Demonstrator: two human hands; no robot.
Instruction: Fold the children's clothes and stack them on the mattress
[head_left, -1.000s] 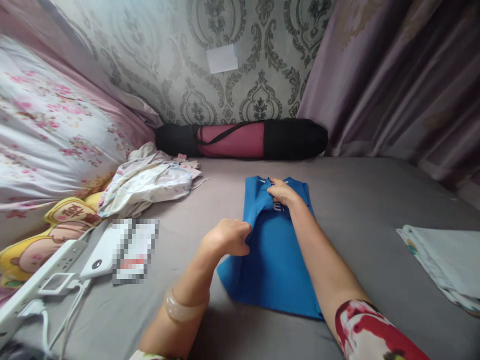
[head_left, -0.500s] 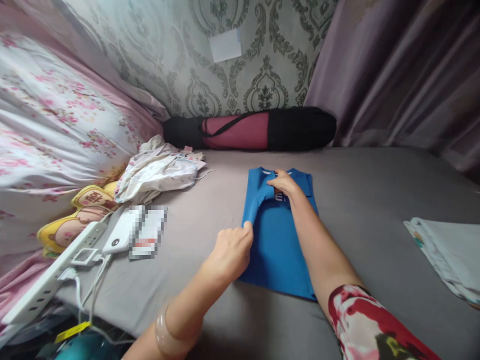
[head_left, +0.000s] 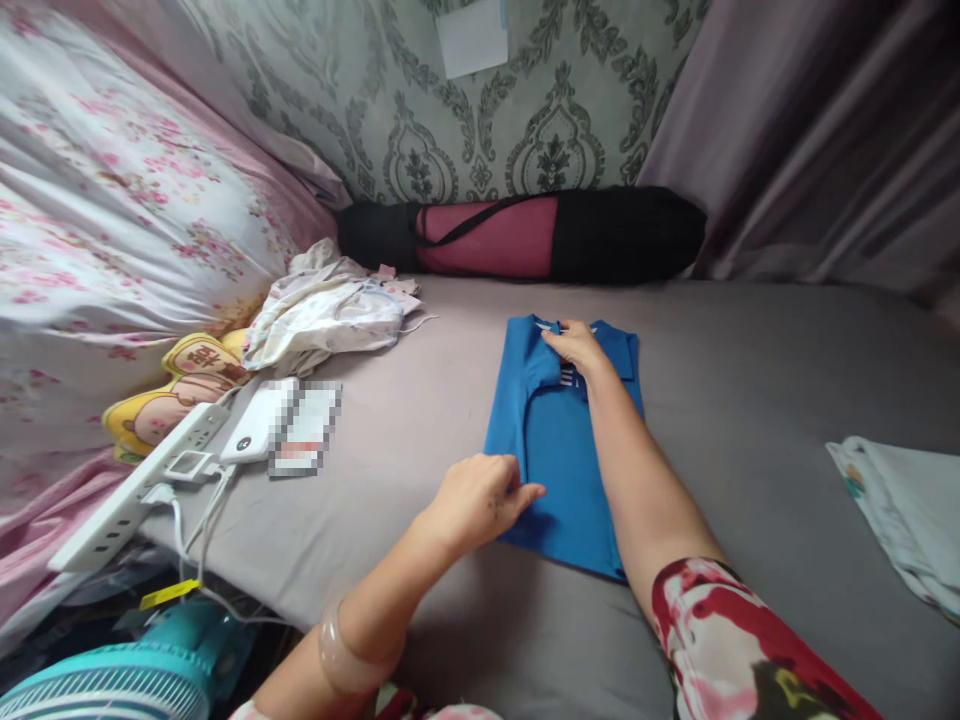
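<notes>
A blue T-shirt (head_left: 571,455) with white print lies on the grey bed sheet, its left side folded inward in a long strip. My right hand (head_left: 576,345) is at the collar, thumb and fingers closed on the cloth and partly covering the print. My left hand (head_left: 480,500) is at the lower left edge of the shirt. Its fingers are curled around the folded edge, partly out of sight, and its thumb points right over the shirt's body. A clear bangle sits on the left forearm.
A black and maroon roll bag (head_left: 487,240) lies along the wall. Crumpled pale clothes (head_left: 330,310), a white power bank (head_left: 262,420) and a power strip (head_left: 142,490) are at left, above a teal fan (head_left: 142,665). Folded pale cloth (head_left: 911,520) lies at right.
My left hand has come down along the shirt's left edge and its thumb now extends right. The left strip lies flatter. My right hand stays at the collar; the view has tilted down.
</notes>
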